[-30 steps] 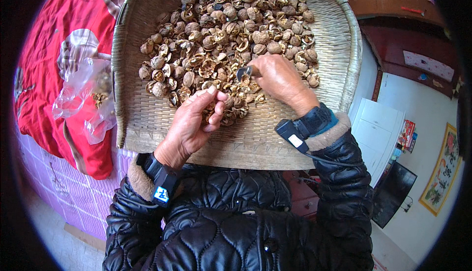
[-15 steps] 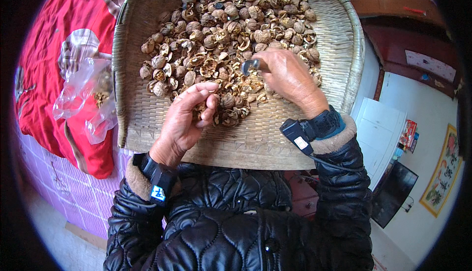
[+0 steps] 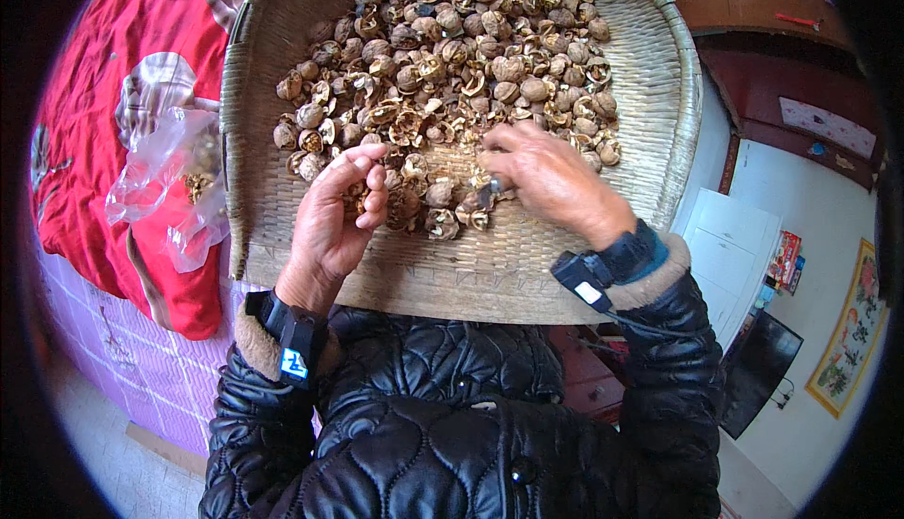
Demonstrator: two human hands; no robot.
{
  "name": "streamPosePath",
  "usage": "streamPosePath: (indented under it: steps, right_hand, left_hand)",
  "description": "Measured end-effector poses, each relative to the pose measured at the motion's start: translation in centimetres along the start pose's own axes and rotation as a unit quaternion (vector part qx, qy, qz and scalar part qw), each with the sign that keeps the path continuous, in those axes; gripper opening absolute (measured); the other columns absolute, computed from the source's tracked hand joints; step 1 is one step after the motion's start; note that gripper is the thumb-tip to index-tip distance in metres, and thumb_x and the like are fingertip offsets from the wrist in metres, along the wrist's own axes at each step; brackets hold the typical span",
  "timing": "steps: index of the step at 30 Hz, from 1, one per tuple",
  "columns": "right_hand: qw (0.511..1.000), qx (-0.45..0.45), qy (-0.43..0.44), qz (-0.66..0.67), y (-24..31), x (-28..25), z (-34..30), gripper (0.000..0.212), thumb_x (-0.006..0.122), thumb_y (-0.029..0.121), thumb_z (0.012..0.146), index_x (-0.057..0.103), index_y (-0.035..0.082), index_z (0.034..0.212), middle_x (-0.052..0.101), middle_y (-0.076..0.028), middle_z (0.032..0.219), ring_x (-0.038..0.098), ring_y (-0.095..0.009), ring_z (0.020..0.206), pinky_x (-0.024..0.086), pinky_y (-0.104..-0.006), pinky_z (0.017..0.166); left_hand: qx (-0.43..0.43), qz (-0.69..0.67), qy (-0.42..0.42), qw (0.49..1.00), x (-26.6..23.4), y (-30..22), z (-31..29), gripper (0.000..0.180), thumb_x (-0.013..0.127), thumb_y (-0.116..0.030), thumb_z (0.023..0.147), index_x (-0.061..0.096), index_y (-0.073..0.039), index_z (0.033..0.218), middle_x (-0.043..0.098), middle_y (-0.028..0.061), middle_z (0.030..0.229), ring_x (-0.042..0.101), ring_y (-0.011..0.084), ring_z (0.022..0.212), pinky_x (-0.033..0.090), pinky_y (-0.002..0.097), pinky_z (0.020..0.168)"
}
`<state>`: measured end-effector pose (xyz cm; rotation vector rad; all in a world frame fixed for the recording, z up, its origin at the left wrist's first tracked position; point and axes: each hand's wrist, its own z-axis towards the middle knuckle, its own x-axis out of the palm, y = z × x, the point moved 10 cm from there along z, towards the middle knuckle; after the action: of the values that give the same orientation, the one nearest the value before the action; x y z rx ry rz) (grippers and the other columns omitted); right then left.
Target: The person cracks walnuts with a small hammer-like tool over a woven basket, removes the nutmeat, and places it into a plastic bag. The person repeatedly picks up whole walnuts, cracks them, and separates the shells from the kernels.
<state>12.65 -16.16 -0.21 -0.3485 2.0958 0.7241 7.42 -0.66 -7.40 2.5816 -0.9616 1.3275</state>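
A wide woven basket tray [image 3: 603, 265] rests on my lap, heaped with several cracked walnuts and shell pieces [image 3: 452, 67]. My left hand [image 3: 334, 218] curls around a piece of walnut [image 3: 356, 197] at the near edge of the heap. To its right, my right hand [image 3: 541, 175] lies palm down on the shells, fingers pinched on a small dark metal pick [image 3: 488, 194] whose tip pokes out below the fingers. Both wrists carry black bands, and my sleeves are a black quilted jacket.
A clear plastic bag [image 3: 169, 170] holding some nut pieces lies on a red cloth [image 3: 104, 114] left of the tray. Dark wooden furniture [image 3: 772, 10] stands at the upper right, with a white cabinet [image 3: 725, 255] and pale floor below it.
My right hand has drawn back from the middle of the heap toward me with the pick. My left hand has stayed at the near edge, closing a little more around its piece.
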Motion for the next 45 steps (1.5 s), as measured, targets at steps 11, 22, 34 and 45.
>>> streamPosePath:
  steps: [11, 22, 34, 45]
  right_hand:
    - [0.976, 0.157, -0.150, -0.013, -4.0, -7.0, -3.5, 0.008, 0.061, -0.003, 0.076, 0.063, 0.004, 0.080, 0.062, -0.008, 0.092, 0.061, -0.024, 0.083, 0.051, -0.0362, 0.077]
    - [0.991, 0.085, -0.071, -0.071, -0.8, -0.1, 4.8, 0.004, 0.063, 0.006, 0.077, 0.065, 0.006, 0.079, 0.064, -0.012, 0.082, 0.066, -0.031, 0.076, 0.053, -0.0424, 0.068]
    - [0.877, 0.155, -0.056, 0.451, -4.9, 0.1, 2.5, 0.009, 0.064, 0.008, 0.083, 0.064, 0.003, 0.090, 0.060, 0.001, 0.076, 0.058, -0.008, 0.068, 0.044, -0.0208, 0.058]
    - [0.793, 0.002, 0.010, 0.609, 3.2, -2.5, 1.0, 0.015, 0.060, 0.005, 0.087, 0.064, -0.002, 0.100, 0.068, -0.007, 0.087, 0.063, -0.010, 0.075, 0.052, -0.0241, 0.067]
  left_hand:
    - [-0.001, 0.034, -0.016, 0.999, 0.2, 0.2, -0.2, 0.037, 0.045, -0.005, 0.088, 0.048, 0.002, 0.124, 0.056, 0.0061, 0.087, 0.045, 0.0084, 0.059, 0.033, 0.0181, 0.043]
    - [-0.038, 0.054, -0.006, 0.998, 0.5, 1.3, -0.2, 0.023, 0.047, -0.012, 0.093, 0.054, -0.002, 0.113, 0.048, -0.0005, 0.071, 0.039, 0.0060, 0.054, 0.030, 0.0176, 0.041]
    - [-0.049, 0.092, -0.001, 0.995, 1.8, 2.1, 0.0, 0.030, 0.046, -0.004, 0.090, 0.052, 0.001, 0.119, 0.059, 0.0051, 0.082, 0.044, 0.0070, 0.055, 0.031, 0.0180, 0.043]
    - [-0.108, 0.027, 0.005, 0.994, 3.0, 4.6, -0.5, 0.045, 0.040, -0.040, 0.099, 0.056, -0.002, 0.117, 0.065, 0.0098, 0.097, 0.064, 0.0182, 0.084, 0.049, 0.0227, 0.058]
